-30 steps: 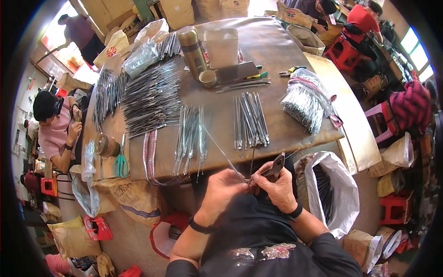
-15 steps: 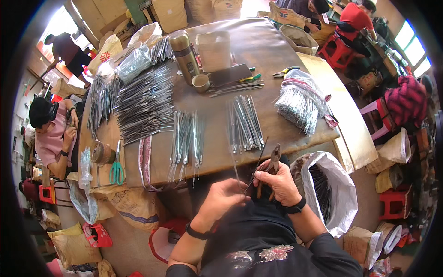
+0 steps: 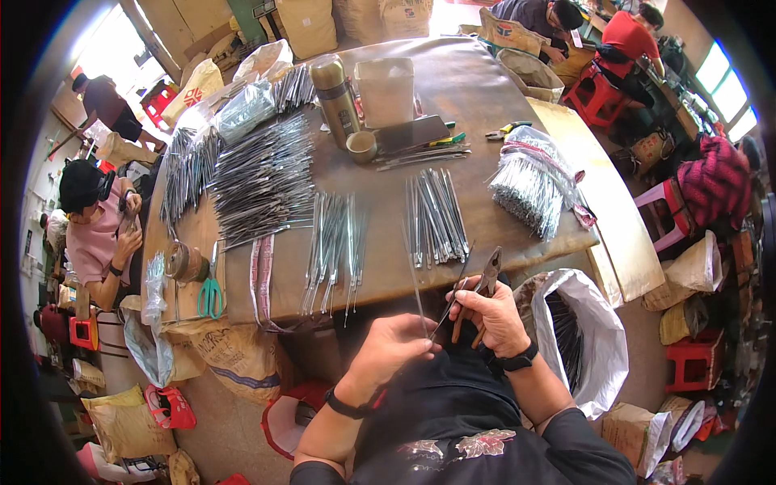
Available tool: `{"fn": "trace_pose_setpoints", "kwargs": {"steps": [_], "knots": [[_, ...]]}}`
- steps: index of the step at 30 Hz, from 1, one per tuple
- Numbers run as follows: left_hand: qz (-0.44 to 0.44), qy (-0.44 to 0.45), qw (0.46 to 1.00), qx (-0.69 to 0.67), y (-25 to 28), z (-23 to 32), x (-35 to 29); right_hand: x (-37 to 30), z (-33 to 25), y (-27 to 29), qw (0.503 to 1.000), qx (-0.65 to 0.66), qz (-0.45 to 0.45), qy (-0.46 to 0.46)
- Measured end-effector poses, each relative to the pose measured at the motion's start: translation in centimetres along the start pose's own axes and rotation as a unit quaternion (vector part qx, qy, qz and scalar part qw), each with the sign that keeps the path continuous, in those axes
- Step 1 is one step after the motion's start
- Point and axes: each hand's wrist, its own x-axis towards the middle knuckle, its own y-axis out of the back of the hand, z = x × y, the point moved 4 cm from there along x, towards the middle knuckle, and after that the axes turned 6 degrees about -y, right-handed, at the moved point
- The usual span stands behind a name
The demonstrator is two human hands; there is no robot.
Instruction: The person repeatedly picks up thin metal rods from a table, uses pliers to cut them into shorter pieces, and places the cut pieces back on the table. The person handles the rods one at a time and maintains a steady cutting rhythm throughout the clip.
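Over my lap, just off the table's front edge, my left hand (image 3: 393, 349) is closed on a thin metal rod (image 3: 417, 293) that points up and away. My right hand (image 3: 504, 325) grips a pair of pliers (image 3: 491, 271), jaws upward, handles under the palm. Between its thumb and fingers a dark thin rod (image 3: 461, 275) also sticks up, its lower end reaching the left fingertips. Beyond the hands, a bundle of similar metal rods (image 3: 436, 218) lies on the table (image 3: 380, 279). To its left is a looser row of rods (image 3: 333, 246).
A large rod pile (image 3: 263, 182) covers the table's left side; a bagged bundle (image 3: 525, 190) lies right. Behind stand a thermos (image 3: 334, 101), a cup (image 3: 361, 146) and a plastic bin (image 3: 385, 89). Scissors (image 3: 210, 297) lie left. A white sack (image 3: 602, 339) of rods stands by my right arm.
The whole view has shifted slightly, the table appearing a little further right. Both hands keep their holds, and the pliers lean slightly more to the right.
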Motion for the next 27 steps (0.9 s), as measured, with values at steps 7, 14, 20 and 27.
{"fn": "trace_pose_setpoints", "kwargs": {"steps": [7, 14, 20, 27], "knots": [[-0.024, -0.003, 1.0, 0.006, -0.5, 0.3, 0.2, 0.2, 0.0, -0.1, 0.998, -0.059, -0.029, -0.017], [0.004, -0.001, 0.998, -0.06, -0.4, -0.3, 0.7, 0.2, 0.3, -0.8, 0.994, -0.097, -0.001, 0.043], [0.031, 0.013, 0.993, -0.113, 0.3, -1.4, 1.6, -0.4, -0.4, -2.2, 0.984, -0.153, 0.016, 0.087], [0.17, -0.031, 0.984, -0.041, 1.1, -1.3, 1.9, 0.3, 1.3, 1.0, 0.998, 0.062, -0.023, 0.002]]}}
